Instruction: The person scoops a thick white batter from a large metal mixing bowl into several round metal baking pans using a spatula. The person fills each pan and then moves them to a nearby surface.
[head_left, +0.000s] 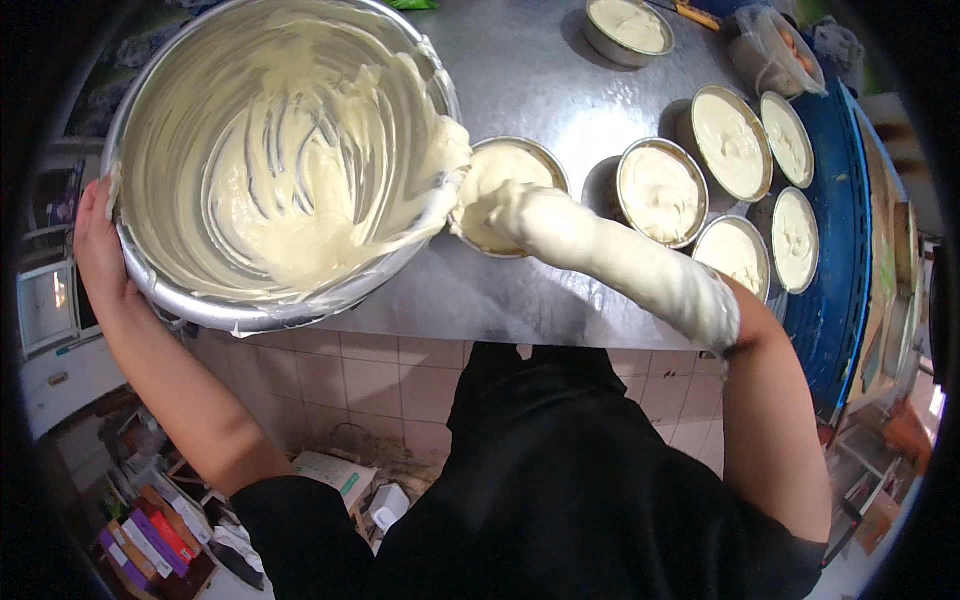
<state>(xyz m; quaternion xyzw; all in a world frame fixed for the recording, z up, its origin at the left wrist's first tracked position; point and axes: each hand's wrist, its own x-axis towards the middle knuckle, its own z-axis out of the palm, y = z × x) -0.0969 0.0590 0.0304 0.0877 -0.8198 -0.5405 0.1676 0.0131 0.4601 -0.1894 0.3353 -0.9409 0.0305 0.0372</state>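
A large metal mixing bowl (285, 311), its inside smeared with pale cream batter (300, 210), is tilted towards the right. My left hand (101, 240) grips its left rim. Thick batter hangs over the bowl's right rim, above the edge of a round metal cake tin (559, 169) holding batter. Batter coats my right hand (517, 214) and forearm up to near the elbow. That hand is over the tin's right part; the coating hides its fingers, so I cannot tell whether they are apart or closed.
Several batter-filled round tins, among them a near one (664, 195) and a far one (630, 34), stand on the metal table (517, 300). A plastic tub with eggs (765, 56) is at the back right, beside a large blue container (832, 262). A yellow-handled tool (697, 15) lies behind.
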